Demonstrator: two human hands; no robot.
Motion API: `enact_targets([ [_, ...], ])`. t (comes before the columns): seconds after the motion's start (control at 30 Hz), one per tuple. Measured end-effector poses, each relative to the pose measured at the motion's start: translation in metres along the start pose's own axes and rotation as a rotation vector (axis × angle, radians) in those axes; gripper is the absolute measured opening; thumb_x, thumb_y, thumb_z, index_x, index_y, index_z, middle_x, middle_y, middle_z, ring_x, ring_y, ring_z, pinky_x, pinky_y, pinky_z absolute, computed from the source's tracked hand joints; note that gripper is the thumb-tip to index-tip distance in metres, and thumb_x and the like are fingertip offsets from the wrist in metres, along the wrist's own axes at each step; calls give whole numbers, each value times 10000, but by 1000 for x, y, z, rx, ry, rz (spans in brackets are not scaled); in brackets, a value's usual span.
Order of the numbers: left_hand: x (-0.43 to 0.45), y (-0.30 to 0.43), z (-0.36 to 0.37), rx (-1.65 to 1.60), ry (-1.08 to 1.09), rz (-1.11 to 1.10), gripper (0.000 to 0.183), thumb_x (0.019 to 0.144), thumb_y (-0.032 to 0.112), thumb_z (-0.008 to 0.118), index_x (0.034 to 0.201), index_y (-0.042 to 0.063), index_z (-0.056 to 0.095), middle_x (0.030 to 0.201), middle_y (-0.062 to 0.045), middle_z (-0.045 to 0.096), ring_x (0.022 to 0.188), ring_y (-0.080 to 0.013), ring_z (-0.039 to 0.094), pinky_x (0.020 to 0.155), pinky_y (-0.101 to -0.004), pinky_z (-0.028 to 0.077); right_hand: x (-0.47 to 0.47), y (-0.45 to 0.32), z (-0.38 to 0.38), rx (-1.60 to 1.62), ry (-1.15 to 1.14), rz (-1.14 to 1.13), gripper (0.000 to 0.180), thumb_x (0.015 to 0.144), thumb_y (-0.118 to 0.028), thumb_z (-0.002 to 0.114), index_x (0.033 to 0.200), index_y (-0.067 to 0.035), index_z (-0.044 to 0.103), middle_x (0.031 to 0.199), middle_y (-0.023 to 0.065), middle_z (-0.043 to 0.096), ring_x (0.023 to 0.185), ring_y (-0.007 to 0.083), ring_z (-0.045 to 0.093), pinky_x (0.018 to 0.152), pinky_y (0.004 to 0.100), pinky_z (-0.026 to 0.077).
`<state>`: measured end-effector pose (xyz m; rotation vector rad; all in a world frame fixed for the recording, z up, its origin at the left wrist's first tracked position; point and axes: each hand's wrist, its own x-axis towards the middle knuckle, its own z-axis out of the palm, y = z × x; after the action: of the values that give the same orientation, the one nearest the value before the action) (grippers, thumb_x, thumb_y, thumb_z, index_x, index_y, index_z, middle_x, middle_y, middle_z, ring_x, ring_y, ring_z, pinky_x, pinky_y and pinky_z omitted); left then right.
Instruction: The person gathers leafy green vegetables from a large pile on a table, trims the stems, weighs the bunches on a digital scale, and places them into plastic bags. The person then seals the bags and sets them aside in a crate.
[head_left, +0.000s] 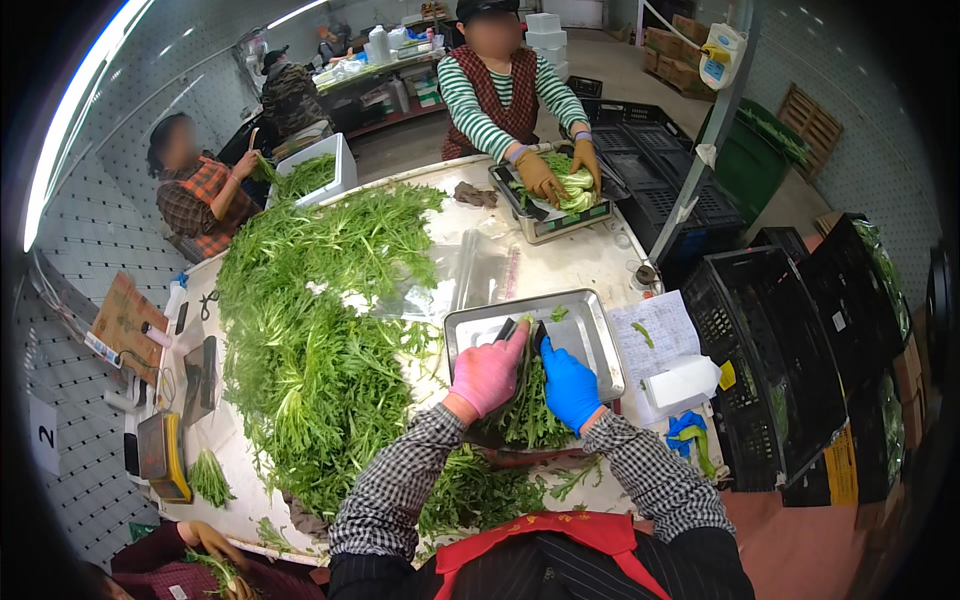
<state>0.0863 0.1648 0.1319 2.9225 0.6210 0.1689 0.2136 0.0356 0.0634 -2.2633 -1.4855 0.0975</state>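
Note:
My left hand (487, 375), in a pink glove, rests at the left side of a bundle of leafy greens (529, 409), its forefinger pointing along the stem end. My right hand (571, 382), in a blue glove, lies on the bundle's right side. Dark strips (540, 335) show beside the stems between my fingers; what they are I cannot tell. The stem end lies over a metal tray (600, 352), and the leaves point towards me. A large heap of frilly greens (315, 360) covers the table to the left of my hands.
Clear plastic bags (480, 277) lie beyond the tray. Across the table (555, 262) a co-worker (495, 97) handles greens on a scale (570, 225). Paper sheets (656, 334) and a tissue pack (682, 382) lie right, beside black crates (765, 367). Other co-workers are at the left.

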Motion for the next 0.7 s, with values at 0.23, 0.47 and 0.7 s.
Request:
enact_targets([
  [0.23, 3, 12, 8, 168, -84, 38, 687, 828, 89, 588, 1490, 72, 405, 893, -109, 697, 770, -272, 711, 653, -412, 549, 5, 9, -8, 352, 90, -70, 608, 841, -40, 545, 1445, -63, 478, 1003, 195, 604, 872, 415, 623, 730, 493, 520],
  [0.47, -3, 4, 19, -383, 82, -249, 782, 811, 111, 586, 1529, 106, 276, 836, -216, 688, 781, -417, 675, 729, -503, 535, 5, -15, -10, -123, -20, -148, 641, 807, -74, 584, 1419, 55, 444, 908, 142, 585, 761, 309, 631, 617, 422, 526],
  [0.7, -12, -5, 46, -595, 295, -305, 529, 847, 145, 578, 1370, 96, 514, 919, -231, 694, 852, -421, 678, 799, -492, 538, 8, -19, -14, -104, -11, -153, 658, 804, -76, 595, 1433, 35, 437, 913, 126, 581, 766, 293, 628, 613, 399, 522],
])
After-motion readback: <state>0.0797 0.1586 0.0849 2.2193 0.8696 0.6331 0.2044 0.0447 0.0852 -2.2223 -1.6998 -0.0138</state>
